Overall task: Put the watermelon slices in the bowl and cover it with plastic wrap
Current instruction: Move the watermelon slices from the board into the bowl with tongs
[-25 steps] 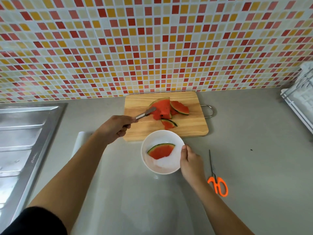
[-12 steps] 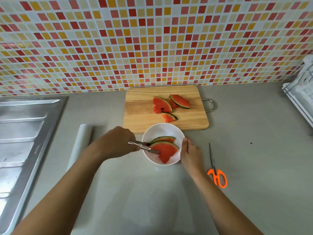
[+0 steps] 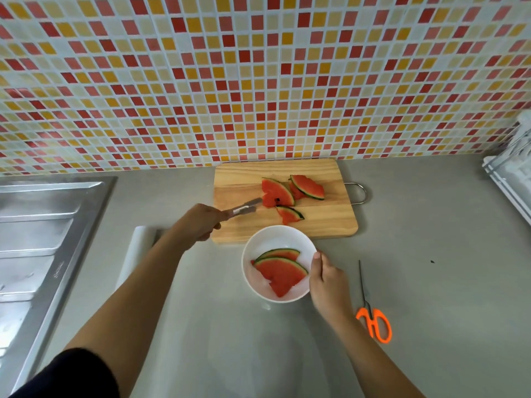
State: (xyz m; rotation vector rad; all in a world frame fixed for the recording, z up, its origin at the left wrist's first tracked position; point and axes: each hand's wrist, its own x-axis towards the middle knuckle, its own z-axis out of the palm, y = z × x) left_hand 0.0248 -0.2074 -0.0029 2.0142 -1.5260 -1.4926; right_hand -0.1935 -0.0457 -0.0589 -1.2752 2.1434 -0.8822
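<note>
A white bowl [image 3: 275, 237] stands on the counter just in front of the wooden cutting board [image 3: 250, 179]. Two watermelon slices [image 3: 283, 272] lie in it, one overlapping the other. Three more slices [image 3: 275, 192] rest on the board's middle. My left hand [image 3: 198, 222] grips metal tongs [image 3: 244, 208], whose empty tips reach toward the nearest slice on the board. My right hand [image 3: 327, 285] holds the bowl's right rim, thumb on the edge. A white roll of plastic wrap [image 3: 135, 251] lies left of the bowl, partly hidden by my left arm.
Orange-handled scissors [image 3: 372, 320] lie on the grey counter to the right of the bowl. A steel sink drainboard [image 3: 37, 234] fills the left side. A white dish rack [image 3: 511, 173] stands at the far right. The tiled wall runs right behind the board.
The left hand carried a slice with the tongs from the board into the bowl, released it on top of the first one, and has swung back to the board. The right hand stayed on the bowl.
</note>
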